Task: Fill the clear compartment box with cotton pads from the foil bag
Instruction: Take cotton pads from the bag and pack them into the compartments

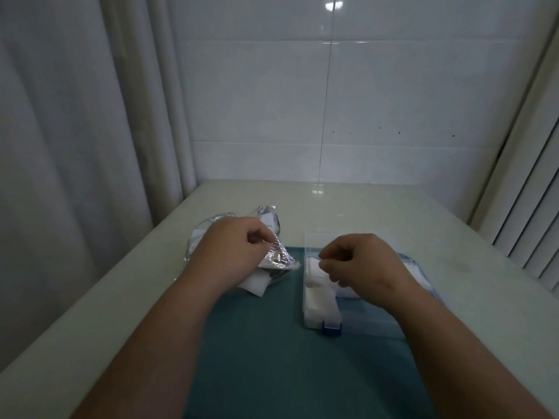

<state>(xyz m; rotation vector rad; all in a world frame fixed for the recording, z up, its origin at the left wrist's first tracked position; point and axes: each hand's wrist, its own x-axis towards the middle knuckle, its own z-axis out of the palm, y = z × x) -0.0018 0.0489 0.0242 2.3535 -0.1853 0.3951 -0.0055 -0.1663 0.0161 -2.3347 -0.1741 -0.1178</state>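
On the table (378,207), in the head view, a teal mat (257,358) lies at the near edge, with both forearms reaching over it. The left hand (239,246) is curled and pinches the crumpled top of the bag (279,259) between thumb and fingertips. The bag lies half on the mat's far left corner and half on the bare table. White pads (257,286) stick out from under the bag's near end, resting on the mat.

The box (320,313) sits to the right, on the mat's far right part, well apart from the bag, its blue latch (331,327) facing the person. More pads fill its left compartments; the right ones are hidden by the arm. The right hand (360,261) hovers over the box, fingers curled, thumb and forefinger pressed together just above the pads. I cannot tell whether a pad is caught between them.

A pale curtain (75,116) hangs to the left, and a tiled wall (332,101) stands behind.
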